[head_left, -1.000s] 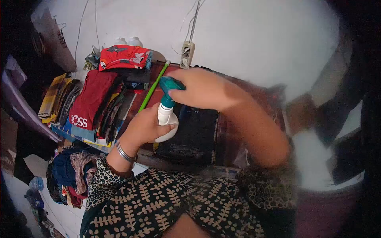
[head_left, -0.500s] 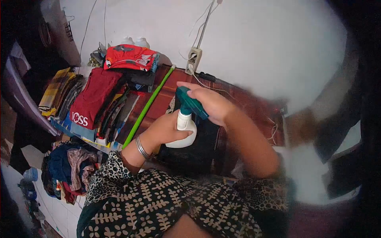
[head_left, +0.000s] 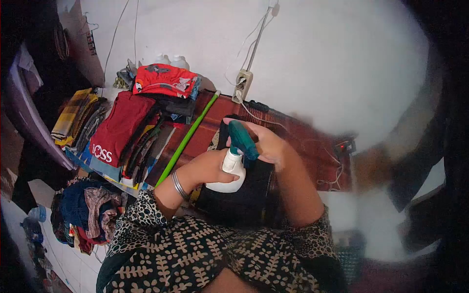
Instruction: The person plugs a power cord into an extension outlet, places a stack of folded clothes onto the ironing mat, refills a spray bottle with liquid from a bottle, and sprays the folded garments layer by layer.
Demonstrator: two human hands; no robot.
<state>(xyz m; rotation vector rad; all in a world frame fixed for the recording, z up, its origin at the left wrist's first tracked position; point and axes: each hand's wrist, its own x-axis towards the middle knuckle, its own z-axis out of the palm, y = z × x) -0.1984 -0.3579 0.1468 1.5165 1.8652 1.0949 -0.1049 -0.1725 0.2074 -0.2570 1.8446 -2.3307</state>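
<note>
- Filling the bottom of the view, one black patterned dress (head_left: 195, 249).
- Spread beyond it, one red-brown cloth (head_left: 305, 141), and on top of that, under the hands, one dark cloth (head_left: 251, 198).
- Down at the left, one loose heap of clothes (head_left: 83, 205); higher up, at least three folded piles: maroon stack (head_left: 122, 122), yellow-checked stack (head_left: 73, 115), red stack (head_left: 163, 80).
- Lying aslant next to them, one green pole (head_left: 190, 132).
- Now two hands, both busy! Left hand (head_left: 210, 168) wrapped round the bottle (head_left: 225, 184) near its neck, thumb across the front; right hand (head_left: 268, 144) curled about the spray head (head_left: 243, 139), grasping it.
- Just one bottle, white, held over the dark cloth; long axis running away from the dress, neck outward and slightly rightward.
- Just one spray head, green, right at that neck, slanting from far left to near right; impossible to tell whether screwed tight.
- Above the left hand, silver bangles (head_left: 179, 185), too closely packed to count.
</note>
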